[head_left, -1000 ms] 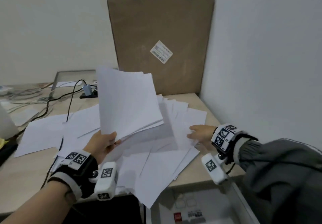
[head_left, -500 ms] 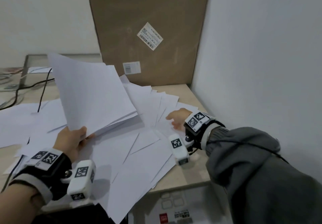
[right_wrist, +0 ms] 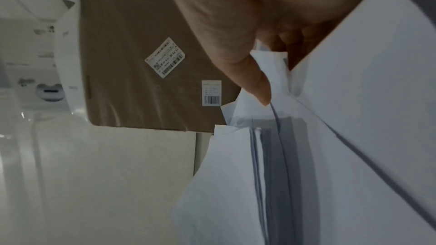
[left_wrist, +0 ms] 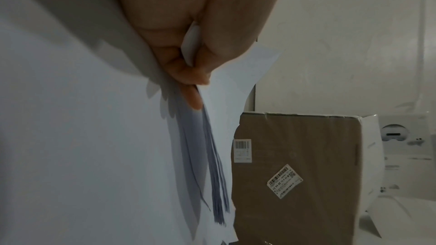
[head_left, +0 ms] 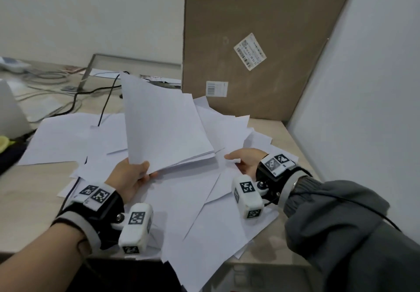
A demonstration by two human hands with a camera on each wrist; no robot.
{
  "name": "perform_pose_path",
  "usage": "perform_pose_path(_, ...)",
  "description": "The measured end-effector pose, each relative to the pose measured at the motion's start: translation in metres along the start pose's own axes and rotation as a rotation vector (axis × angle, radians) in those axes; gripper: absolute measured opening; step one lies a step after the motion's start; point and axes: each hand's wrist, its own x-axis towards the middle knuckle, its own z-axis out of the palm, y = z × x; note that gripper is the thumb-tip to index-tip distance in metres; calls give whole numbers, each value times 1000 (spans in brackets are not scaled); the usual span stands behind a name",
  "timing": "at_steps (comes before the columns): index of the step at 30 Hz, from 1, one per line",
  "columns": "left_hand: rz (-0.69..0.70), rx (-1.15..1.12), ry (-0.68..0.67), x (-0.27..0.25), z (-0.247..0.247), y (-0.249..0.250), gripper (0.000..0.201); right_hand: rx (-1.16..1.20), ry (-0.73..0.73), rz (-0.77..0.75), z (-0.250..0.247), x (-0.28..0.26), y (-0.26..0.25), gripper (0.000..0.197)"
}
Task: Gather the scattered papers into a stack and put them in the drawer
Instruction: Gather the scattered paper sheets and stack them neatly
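My left hand grips the near corner of a gathered stack of white papers and holds it tilted up above the desk. In the left wrist view the thumb and fingers pinch that stack, whose edges fan out. Many loose sheets lie overlapped across the desk, and some hang over its front edge. My right hand is on the sheets just right of the stack. In the right wrist view its thumb pinches a sheet against the fingers behind it. Part of the open drawer shows below the desk edge.
A tall cardboard box stands at the back of the desk against the right wall. Black cables run across the back left, one passing under the papers. A metal frame stands behind them.
My right hand has slid left across the sheets, from near the wall to just beside the raised stack, and now pinches a sheet. The left hand keeps the stack raised.
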Motion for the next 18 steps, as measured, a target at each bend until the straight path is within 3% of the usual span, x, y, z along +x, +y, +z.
perform_pose_path(4, -3, -17, -17, -6, 3, 3, 21, -352, 99, -158, 10, -15, -5, 23)
perform_pose_path(8, -8, -16, -44, -9, 1, 4, 18, -372, 177, -332, 14, -25, -10, 33)
perform_pose_path(10, -19, -19, -54, -10, 0, 5, 11, -296, 187, -337, 11, -26, -17, 28)
perform_pose_path(12, -25, -29, -40, -10, -2, 4, 18, -225, 215, -295, 8, -22, -26, 22)
perform_pose_path(15, -21, -50, -40, -7, -4, 3, 22, -135, 227, -191, 3, -4, -35, 42)
perform_pose_path(16, -23, -52, -46, -7, -4, 3, 22, -167, 219, -161, 1, 2, -35, 46)
perform_pose_path(18, -28, -53, -57, -6, -4, 3, 21, -323, 226, -123, 2, 4, -36, 36)
